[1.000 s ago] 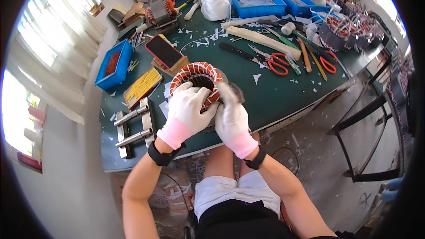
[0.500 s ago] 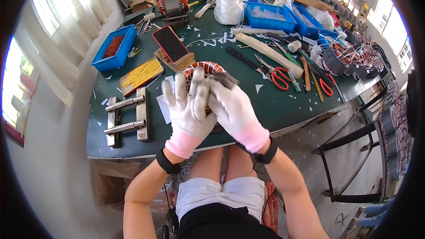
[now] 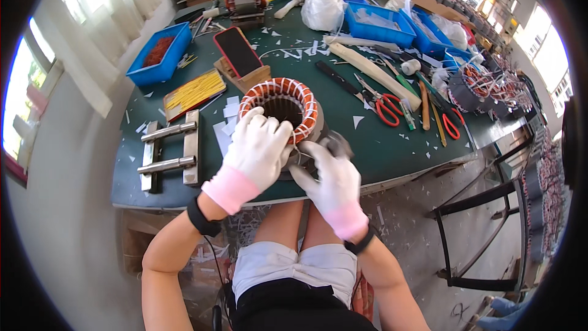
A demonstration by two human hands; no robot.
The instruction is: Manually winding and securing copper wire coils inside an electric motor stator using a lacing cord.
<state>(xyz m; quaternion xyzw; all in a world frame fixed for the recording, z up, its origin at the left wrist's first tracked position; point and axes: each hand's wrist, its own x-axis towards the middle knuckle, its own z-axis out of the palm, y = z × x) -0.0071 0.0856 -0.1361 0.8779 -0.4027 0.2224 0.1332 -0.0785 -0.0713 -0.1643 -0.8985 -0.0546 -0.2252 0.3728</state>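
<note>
A motor stator (image 3: 311, 105) stands upright on the table before me, its orange copper winding laced with white cord. My left hand (image 3: 257, 150), in a white glove with a pink cuff, curls its fingers over the winding's near left rim. My right hand (image 3: 334, 178), gloved alike, is at the stator's near right side. Its thumb and forefinger stand apart near a thin white cord (image 3: 300, 154) at the rim; its other fingers are smeared by motion, so a hold on the cord is unclear. The stator's near side is partly hidden by both hands.
Left of the stator lie a metal two-bar frame (image 3: 166, 164) and a tray of yellow strips (image 3: 195, 97). Behind it a phone (image 3: 237, 52) leans on a wooden block. Red-handled scissors (image 3: 387, 110), a knife (image 3: 335, 77) and several other tools lie right. A blue bin (image 3: 160, 55) stands far left.
The hands have parted from over the stator's top, uncovering the winding and bore. My left hand moved down and left on the rim; my right hand dropped down and right to the side.
</note>
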